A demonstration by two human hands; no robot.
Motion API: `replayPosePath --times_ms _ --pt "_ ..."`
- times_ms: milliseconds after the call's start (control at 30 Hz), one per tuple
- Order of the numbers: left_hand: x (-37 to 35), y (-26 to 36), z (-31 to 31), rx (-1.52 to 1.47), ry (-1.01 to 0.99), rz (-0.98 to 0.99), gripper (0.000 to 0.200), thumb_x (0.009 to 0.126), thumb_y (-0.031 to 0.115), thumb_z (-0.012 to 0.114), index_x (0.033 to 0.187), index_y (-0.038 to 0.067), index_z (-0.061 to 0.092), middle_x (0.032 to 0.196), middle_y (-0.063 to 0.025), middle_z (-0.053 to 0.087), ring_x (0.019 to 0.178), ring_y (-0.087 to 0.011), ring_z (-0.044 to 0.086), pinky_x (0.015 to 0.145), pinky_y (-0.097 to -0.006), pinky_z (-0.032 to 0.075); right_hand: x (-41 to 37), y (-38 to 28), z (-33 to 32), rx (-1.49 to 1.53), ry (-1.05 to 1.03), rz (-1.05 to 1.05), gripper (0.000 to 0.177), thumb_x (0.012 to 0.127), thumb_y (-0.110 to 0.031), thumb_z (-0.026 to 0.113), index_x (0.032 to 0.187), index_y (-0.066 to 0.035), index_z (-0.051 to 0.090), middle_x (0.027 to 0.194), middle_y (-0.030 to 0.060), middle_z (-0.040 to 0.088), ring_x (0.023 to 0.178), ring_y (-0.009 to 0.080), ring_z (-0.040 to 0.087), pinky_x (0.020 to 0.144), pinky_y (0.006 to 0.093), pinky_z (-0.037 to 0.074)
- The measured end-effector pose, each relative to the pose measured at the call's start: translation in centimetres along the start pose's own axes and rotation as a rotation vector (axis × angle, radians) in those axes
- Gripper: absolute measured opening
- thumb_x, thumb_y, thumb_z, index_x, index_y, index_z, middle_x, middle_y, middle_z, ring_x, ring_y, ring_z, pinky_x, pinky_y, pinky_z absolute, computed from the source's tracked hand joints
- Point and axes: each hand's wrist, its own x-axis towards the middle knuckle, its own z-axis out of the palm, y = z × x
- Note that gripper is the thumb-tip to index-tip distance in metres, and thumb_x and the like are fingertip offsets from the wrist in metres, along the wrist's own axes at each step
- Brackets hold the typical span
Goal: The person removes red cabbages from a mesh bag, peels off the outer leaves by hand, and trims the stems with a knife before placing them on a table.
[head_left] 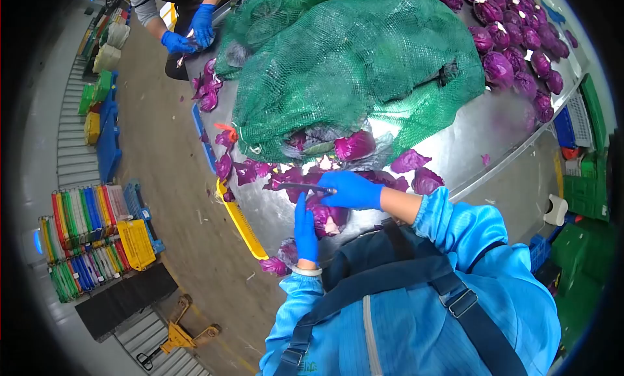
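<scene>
My right hand (354, 190), in a blue glove, is closed around the handle of a knife (299, 187), whose dark blade points left. Under the knife sits a red cabbage (330, 214) with a pale cut stem, close to my body. Against the cabbage's left side rests my left hand (305, 236), also gloved, its fingers stretched out straight. Loose purple leaves (246, 172) lie around both hands on the metal table (250, 210). Just beyond them, a green mesh sack (325, 70) holds more cabbages, and one cabbage (355, 146) shows at its opening.
Many red cabbages (504, 44) are piled at the far right. A co-worker's gloved hands (195, 34) work at the upper left table edge. Yellow (242, 221) and blue strips line the left edge. Crates (136, 242) and a pallet jack (175, 337) stand on the floor.
</scene>
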Motion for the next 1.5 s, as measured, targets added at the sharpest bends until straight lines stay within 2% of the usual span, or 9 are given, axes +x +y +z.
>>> replayPosePath --times_ms 233,433,767,933,1067,1233,1300,1400,1500 --pt "-0.5 -1.1 0.8 0.292 0.026 0.124 0.048 0.097 0.013 0.046 0.143 0.001 0.039 0.143 -0.0163 0.044 0.131 -0.0274 0.043 0.11 -0.0358 0.031 -0.7 -2.5 -1.9 -0.278 -0.128 0.012 0.045 0.07 -0.03 0.069 0.107 -0.005 0.062 0.092 0.0208 0.064 0.088 0.038 0.063 0.076 0.0474 0.05" --pt "-0.2 -0.5 -1.0 0.482 -0.038 0.16 0.048 0.093 0.009 0.049 0.14 0.002 0.044 0.141 -0.0151 0.047 0.131 -0.0284 0.044 0.11 -0.0376 0.031 0.5 3.0 -3.1 -0.399 0.261 0.188 0.043 0.072 -0.019 0.064 0.113 -0.006 0.06 0.091 0.0191 0.065 0.084 0.0407 0.063 0.075 0.0487 0.051" --pt "-0.1 -0.5 -3.9 -0.388 0.23 -0.502 0.053 0.088 0.032 0.065 0.134 0.012 0.048 0.123 -0.0061 0.056 0.112 -0.0222 0.057 0.09 -0.0336 0.051 -3.1 -3.4 -1.0 -0.354 0.266 0.045 0.057 0.078 -0.04 0.07 0.124 -0.008 0.056 0.096 0.0129 0.063 0.084 0.0318 0.065 0.07 0.043 0.052" --pt "-0.1 2.1 0.1 -0.294 0.338 -0.41 0.05 0.087 0.035 0.067 0.129 0.017 0.047 0.114 -0.0046 0.058 0.097 -0.0199 0.061 0.068 -0.0308 0.055 -2.7 -4.7 2.3 -0.493 0.227 0.041 0.046 0.079 -0.036 0.065 0.115 -0.007 0.059 0.089 0.0126 0.062 0.078 0.0312 0.065 0.064 0.0429 0.051" --pt "-0.1 2.2 0.9 -0.263 0.4 -0.357 0.051 0.086 0.035 0.066 0.131 0.017 0.047 0.122 -0.0066 0.055 0.103 -0.0201 0.059 0.071 -0.0316 0.054 -1.9 -2.1 -0.3 -0.512 0.294 0.051 0.033 0.077 -0.025 0.062 0.105 -0.008 0.059 0.087 0.0121 0.064 0.076 0.0333 0.065 0.061 0.0463 0.051" --pt "-0.7 -0.2 -2.7 -0.846 0.075 -0.298 0.061 0.088 0.043 0.057 0.141 0.016 0.042 0.141 -0.011 0.046 0.132 -0.0343 0.042 0.107 -0.0549 0.038 -2.8 -0.8 -7.8 -0.514 0.812 0.183 0.035 0.079 -0.027 0.066 0.107 -0.007 0.06 0.089 0.0135 0.066 0.075 0.0355 0.065 0.063 0.0482 0.051" --pt "-1.1 1.3 -2.2 -1.105 -0.009 -0.27 0.06 0.088 0.043 0.056 0.14 0.017 0.043 0.142 -0.0108 0.045 0.133 -0.0345 0.04 0.107 -0.0549 0.037 -3.7 -3.1 -7.1 -0.299 0.534 0.19 0.057 0.078 -0.038 0.073 0.123 -0.007 0.055 0.106 0.0173 0.065 0.092 0.035 0.066 0.077 0.043 0.053" --pt "-0.4 1.9 -1.0 0.306 -0.026 0.274 0.064 0.082 0.039 0.065 0.139 0.016 0.045 0.14 -0.011 0.048 0.133 -0.0311 0.042 0.106 -0.0546 0.038 -4.0 -3.5 -4.5 -0.051 0.338 -0.056 0.08 0.073 -0.047 0.078 0.135 -0.008 0.048 0.113 0.0187 0.064 0.103 0.0304 0.064 0.088 0.037 0.05" --pt "-0.2 1.9 0.3 0.833 -0.05 0.51 0.081 0.07 0.041 0.081 0.138 0.014 0.045 0.136 -0.0093 0.051 0.128 -0.0287 0.047 0.109 -0.0473 0.034 -4.2 -5.1 -3.5 0.353 0.15 0.051 0.088 0.07 -0.048 0.082 0.138 -0.007 0.045 0.103 0.0132 0.066 0.095 0.0203 0.063 0.086 0.0344 0.049"
